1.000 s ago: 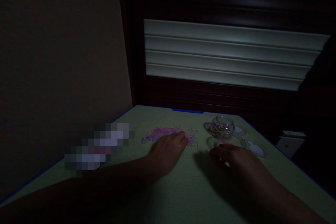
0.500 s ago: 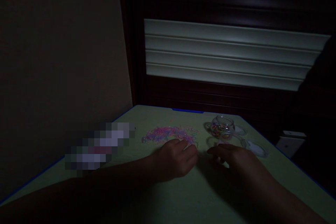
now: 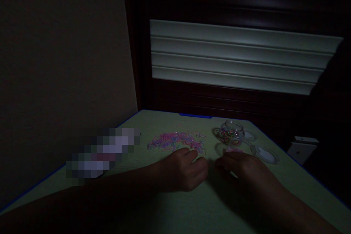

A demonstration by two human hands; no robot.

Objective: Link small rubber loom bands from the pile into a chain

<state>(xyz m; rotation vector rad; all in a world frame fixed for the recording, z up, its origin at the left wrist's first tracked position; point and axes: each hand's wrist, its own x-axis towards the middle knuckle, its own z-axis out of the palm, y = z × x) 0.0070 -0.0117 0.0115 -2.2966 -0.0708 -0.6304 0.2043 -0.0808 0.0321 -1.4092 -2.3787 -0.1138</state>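
A loose pile of small thin elastic bands [image 3: 178,140], mostly pink, purple and blue, lies spread on the pale green table. My left hand [image 3: 186,170] is just on the near side of the pile, its fingers curled in and closed. A short gap to the right, my right hand [image 3: 241,166] is closed too, thumb and fingers brought together. Whatever either hand pinches is hidden or too small to make out in the dark. Behind the right hand stands a clear jar [image 3: 240,143] with some pink bands in it, partly covered by that hand.
A second clear jar [image 3: 231,131] of multicoloured bands stands farther back. Round clear lids [image 3: 264,154] lie right of the jars. A blurred-out object [image 3: 104,155] rests at the left. Beyond the table's right edge is a white device [image 3: 303,151]. Wall and shutters rise behind.
My left hand has drawn slightly toward me and away from the pile. The fingers of my right hand have come closer together, and it has shifted a little left.
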